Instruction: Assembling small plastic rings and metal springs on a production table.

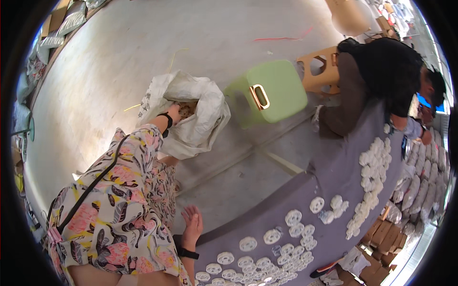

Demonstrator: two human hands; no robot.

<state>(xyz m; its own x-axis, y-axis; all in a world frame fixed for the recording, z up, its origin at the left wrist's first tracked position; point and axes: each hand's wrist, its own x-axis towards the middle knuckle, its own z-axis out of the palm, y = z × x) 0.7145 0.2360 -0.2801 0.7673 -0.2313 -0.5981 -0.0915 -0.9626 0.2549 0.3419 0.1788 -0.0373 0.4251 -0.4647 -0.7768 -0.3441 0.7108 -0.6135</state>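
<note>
My left hand (174,112), with a black band on its wrist, reaches into the mouth of a white woven sack (207,95) on the floor. Small brownish pieces (188,109) show inside the sack beside the hand. Its fingertips are hidden, so I cannot see whether it grips anything. My right hand (192,221) is held beside the near edge of a table covered in grey-purple cloth (267,202). Its fingers are stretched out and nothing is in them. Many round white pieces (248,243), ring-like and coiled, lie spread over the cloth.
A light green stool-like box (279,90) with a gold-rimmed handle stands right of the sack. Beyond it is a tan plastic stool (320,69). A co-worker (377,71) in dark clothes bends over the table's far end. Cardboard boxes (384,236) and stacked packages (422,186) lie at the right.
</note>
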